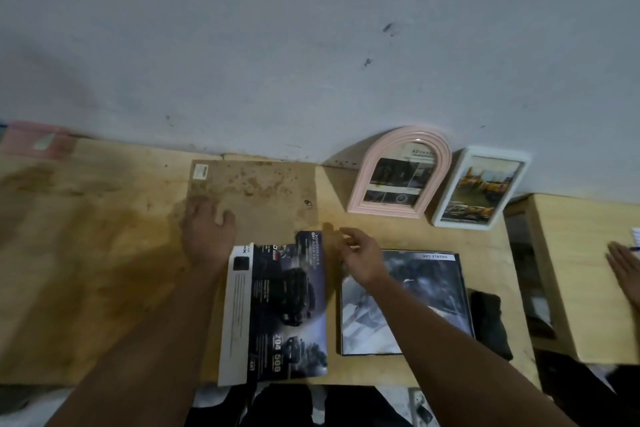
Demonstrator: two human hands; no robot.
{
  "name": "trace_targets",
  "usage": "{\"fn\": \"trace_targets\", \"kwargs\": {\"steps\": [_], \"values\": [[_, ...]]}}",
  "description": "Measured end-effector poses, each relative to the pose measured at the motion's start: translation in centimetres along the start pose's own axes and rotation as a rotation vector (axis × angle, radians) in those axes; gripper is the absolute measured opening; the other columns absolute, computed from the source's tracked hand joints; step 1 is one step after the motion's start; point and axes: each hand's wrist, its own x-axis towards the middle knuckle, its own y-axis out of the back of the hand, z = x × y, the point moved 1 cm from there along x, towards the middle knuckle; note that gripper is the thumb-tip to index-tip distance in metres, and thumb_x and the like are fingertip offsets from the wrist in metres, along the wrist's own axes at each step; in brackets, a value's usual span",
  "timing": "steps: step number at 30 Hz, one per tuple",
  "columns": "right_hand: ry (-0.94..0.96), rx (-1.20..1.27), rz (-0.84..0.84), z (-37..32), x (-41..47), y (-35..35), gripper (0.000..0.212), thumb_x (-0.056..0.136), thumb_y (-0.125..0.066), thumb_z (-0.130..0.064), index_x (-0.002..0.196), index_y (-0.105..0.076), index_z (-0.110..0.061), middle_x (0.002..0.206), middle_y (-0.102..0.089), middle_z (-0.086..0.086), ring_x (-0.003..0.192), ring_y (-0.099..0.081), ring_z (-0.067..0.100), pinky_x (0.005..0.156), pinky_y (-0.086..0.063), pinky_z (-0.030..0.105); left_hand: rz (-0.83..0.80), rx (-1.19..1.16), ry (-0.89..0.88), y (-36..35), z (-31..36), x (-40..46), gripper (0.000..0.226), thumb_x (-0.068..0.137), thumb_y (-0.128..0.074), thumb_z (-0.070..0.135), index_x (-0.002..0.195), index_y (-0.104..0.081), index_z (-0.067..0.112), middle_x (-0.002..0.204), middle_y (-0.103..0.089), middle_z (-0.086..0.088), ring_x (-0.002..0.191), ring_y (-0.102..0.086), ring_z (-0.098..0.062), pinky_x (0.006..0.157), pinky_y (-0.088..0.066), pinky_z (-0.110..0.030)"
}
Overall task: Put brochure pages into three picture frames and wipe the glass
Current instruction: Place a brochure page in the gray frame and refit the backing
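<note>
While another hand (pixel 625 265) rests right.

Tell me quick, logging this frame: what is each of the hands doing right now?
Left hand: open, resting on the brown backing board, holding nothing.
Right hand: open, fingers loosely curled above the brochure, holding nothing.
</note>
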Motion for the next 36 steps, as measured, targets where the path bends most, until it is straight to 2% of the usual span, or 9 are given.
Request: {"fn": "trace_targets", "kwargs": {"steps": [3,8,11,13,16,19,22,28,36], "values": [[-0.025,-0.102,0.009,2.8,-2.3,3.4,0.029,0.101,-0.059,-0.019,0.127,-0.064,-0.029,0.114,-0.069,-0.003,0.100,-0.068,0.016,0.092,-0.060,0.044,-0.087,-0.057,-0.108,-2.0,3.1,-3.9,0.034,0.096,-0.061,0.033,0.126,-0.067,0.021,0.133,-0.063,-0.008,0.114,-0.062,-0.035,0.096,-0.055,-0.047],[-0.057,-0.515,0.185,8.1,-5.1,10.0,0.039,0.095,-0.059,-0.027,0.134,-0.059,-0.031,0.134,-0.057,0.004,0.122,-0.053,0.027,0.101,-0.050,0.047,-0.338,0.011,-0.218,-6.8,6.8,-10.3,0.037,0.099,-0.060,0.033,0.135,-0.062,0.025,0.126,-0.067,-0.005,0.105,-0.067,-0.032,0.084,-0.057,-0.043],[-0.143,-0.692,0.113,10.7,-6.7,13.7,0.057,0.097,-0.057,-0.044,0.150,-0.039,-0.034,0.153,-0.036,0.007,0.143,-0.033,0.031,0.116,-0.035,0.056,-0.484,0.038,-0.208,-9.4,8.4,-13.6,0.042,0.100,-0.061,0.032,0.140,-0.061,0.022,0.133,-0.065,-0.005,0.114,-0.065,-0.030,0.092,-0.054,-0.040],[-0.188,-0.746,0.043,12.3,-7.1,15.9,0.076,0.093,-0.057,-0.056,0.157,-0.024,-0.032,0.160,-0.023,0.010,0.150,-0.019,0.035,0.119,-0.024,0.060,-0.535,0.087,-0.180,-10.7,9.2,-15.8,0.037,0.100,-0.061,0.033,0.133,-0.064,0.018,0.126,-0.067,-0.005,0.110,-0.066,-0.030,0.093,-0.054,-0.041],[-0.196,-0.823,-0.050,14.0,-7.1,18.1,0.104,0.084,-0.060,-0.072,0.162,-0.007,-0.028,0.165,-0.010,0.010,0.152,-0.012,0.037,0.120,-0.020,0.061,-0.564,0.146,-0.120,-12.7,9.5,-18.3,0.014,0.098,-0.060,0.033,0.103,-0.060,0.019,0.097,-0.066,-0.007,0.090,-0.066,-0.031,0.081,-0.057,-0.041],[-0.132,-0.906,-0.077,15.1,-6.9,19.0,0.115,0.079,-0.058,-0.080,0.162,-0.003,-0.022,0.165,-0.012,0.011,0.149,-0.019,0.038,0.117,-0.027,0.058,-0.578,0.126,-0.043,-14.4,9.6,-19.9,0.039,0.099,-0.057,0.037,0.133,-0.058,0.018,0.124,-0.068,-0.013,0.108,-0.066,-0.034,0.089,-0.052,-0.038],[-0.099,-0.954,-0.044,16.0,-6.6,19.5,0.120,0.076,-0.056,-0.085,0.162,-0.005,-0.018,0.160,-0.018,0.012,0.142,-0.026,0.037,0.112,-0.031,0.055,-0.545,0.086,0.009,-15.6,10.2,-21.4,0.058,0.102,-0.058,0.035,0.155,-0.043,0.019,0.150,-0.055,-0.013,0.132,-0.056,-0.036,0.101,-0.045,-0.038],[-0.080,-0.980,0.021,17.4,-6.5,20.0,0.131,0.067,-0.051,-0.094,0.160,-0.010,-0.012,0.152,-0.024,0.015,0.136,-0.032,0.037,0.106,-0.034,0.053,-0.487,-0.028,0.072,-17.0,11.5,-22.8,0.060,0.100,-0.065,0.031,0.155,-0.044,0.016,0.155,-0.049,-0.009,0.132,-0.055,-0.030,0.105,-0.044,-0.036],[-0.091,-0.939,0.018,18.7,-6.2,19.6,0.127,0.072,-0.057,-0.088,0.162,-0.006,-0.015,0.166,-0.003,0.014,0.146,-0.017,0.040,0.113,-0.026,0.058,-0.483,-0.009,0.098,-17.6,12.0,-23.6,0.062,0.099,-0.065,0.030,0.156,-0.043,0.017,0.157,-0.046,-0.008,0.131,-0.055,-0.030,0.100,-0.043,-0.033]]}}
